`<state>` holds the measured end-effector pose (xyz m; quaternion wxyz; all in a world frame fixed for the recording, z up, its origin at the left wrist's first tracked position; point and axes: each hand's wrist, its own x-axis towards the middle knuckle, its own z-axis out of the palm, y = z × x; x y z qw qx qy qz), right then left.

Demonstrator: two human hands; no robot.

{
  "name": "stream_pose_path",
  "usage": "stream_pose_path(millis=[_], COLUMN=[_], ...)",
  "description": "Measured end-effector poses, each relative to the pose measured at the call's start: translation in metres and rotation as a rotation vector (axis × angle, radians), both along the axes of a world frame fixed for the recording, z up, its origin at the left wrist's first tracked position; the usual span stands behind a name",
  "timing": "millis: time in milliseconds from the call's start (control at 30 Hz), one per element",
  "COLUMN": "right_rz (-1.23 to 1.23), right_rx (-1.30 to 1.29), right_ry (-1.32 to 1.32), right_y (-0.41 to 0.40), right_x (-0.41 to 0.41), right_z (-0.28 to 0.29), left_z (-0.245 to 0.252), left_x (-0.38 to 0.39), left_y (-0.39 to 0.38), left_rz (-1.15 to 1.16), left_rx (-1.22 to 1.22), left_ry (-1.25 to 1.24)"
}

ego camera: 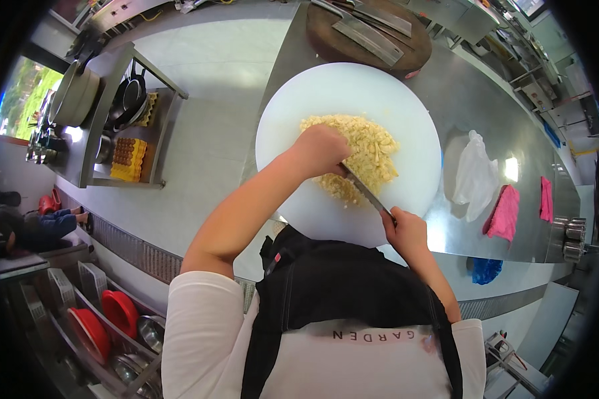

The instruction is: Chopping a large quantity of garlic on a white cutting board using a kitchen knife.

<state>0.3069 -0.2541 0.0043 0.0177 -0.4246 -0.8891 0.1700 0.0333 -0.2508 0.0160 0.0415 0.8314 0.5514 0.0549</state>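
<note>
A heap of finely chopped pale-yellow food (pixel 372 142), which looks like garlic, lies on a round white cutting board (pixel 299 99). Through it, edge down, runs a kitchen knife (pixel 363 187), seen from above along its spine. My right hand (pixel 407 230) is wrapped around the knife's handle near the board's near right edge. At the far end of the blade, my left hand (pixel 324 149) is closed over the tip, its fingertips hidden beneath the hand. The left hand also covers part of the chopped heap.
Beyond the board, cleavers (pixel 369 41) rest on a round wooden chopping block (pixel 324 30). To the right on the steel table (pixel 439 95) lie a white plastic bag (pixel 476 174) and pink cloths (pixel 503 212). A steel shelf (pixel 87 149) with pots stands left. Another person (pixel 40 224) is far left.
</note>
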Motion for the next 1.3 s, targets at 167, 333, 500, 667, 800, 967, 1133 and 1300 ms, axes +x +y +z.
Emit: stream_pose_path(millis=[167,333,500,667,800,967,1133,1300], right_rz=[0.000,0.023,0.037,0.071,0.072,0.042,0.041,0.078], right_rx=[0.077,0.022,0.013,0.073,0.030,0.129,0.074,0.108], right_ry=[-0.084,0.000,0.149,-0.062,-0.010,-0.079,-0.006,0.052], right_y=[-0.003,0.006,-0.001,0.003,0.005,0.001,0.008,0.003], right_x=[-0.018,-0.004,-0.006,-0.027,-0.013,-0.027,-0.015,-0.019], right_z=[0.013,0.001,-0.003,0.011,0.002,0.010,0.003,0.002], left_z=[-0.017,0.002,0.007,-0.016,0.001,-0.018,-0.004,-0.017], left_x=[-0.012,-0.009,-0.002,-0.023,-0.011,-0.021,-0.016,-0.020], left_y=[-0.004,-0.002,-0.017,-0.015,-0.015,-0.010,-0.005,-0.015], left_rz=[0.047,0.069,0.085,0.127,0.057,0.111,0.103,0.079], left_rx=[0.049,-0.047,-0.004,-0.005,0.044,0.064,-0.025,0.096], left_ry=[-0.040,-0.011,0.025,-0.050,-0.018,-0.066,-0.055,-0.114])
